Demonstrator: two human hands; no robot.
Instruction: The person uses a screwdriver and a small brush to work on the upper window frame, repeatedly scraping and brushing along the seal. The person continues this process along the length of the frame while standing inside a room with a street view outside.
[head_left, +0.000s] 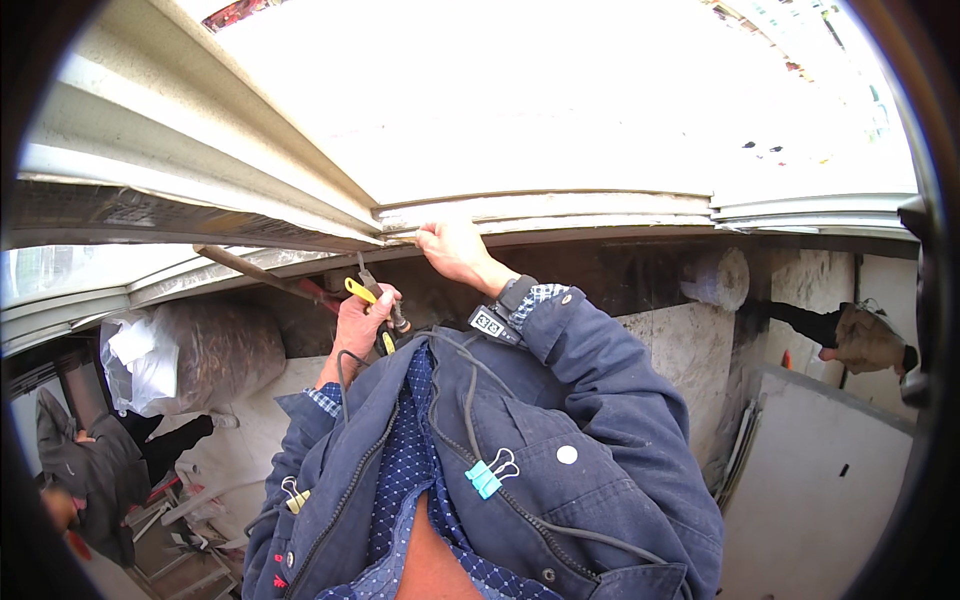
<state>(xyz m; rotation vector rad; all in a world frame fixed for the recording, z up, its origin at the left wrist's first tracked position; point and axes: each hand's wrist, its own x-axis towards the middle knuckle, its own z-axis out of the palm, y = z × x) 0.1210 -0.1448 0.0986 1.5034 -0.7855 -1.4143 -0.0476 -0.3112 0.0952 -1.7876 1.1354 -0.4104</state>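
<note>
My left hand [360,318] grips a pair of pliers with yellow handles [372,297], its metal jaws pointing up toward the window frame. My right hand [452,250] is raised higher, its fingers pressed against the lower edge of the pale metal window frame [540,212], right at the corner joint. Both forearms are in dark blue jacket sleeves. A dark cable [470,400] runs down my chest, held by a light blue binder clip [487,472].
A bulky bundle wrapped in clear plastic [190,355] lies at the left. A person in dark clothes [95,475] crouches at the lower left. Another person's gloved hand [865,340] reaches in at the right, above a grey panel [820,480].
</note>
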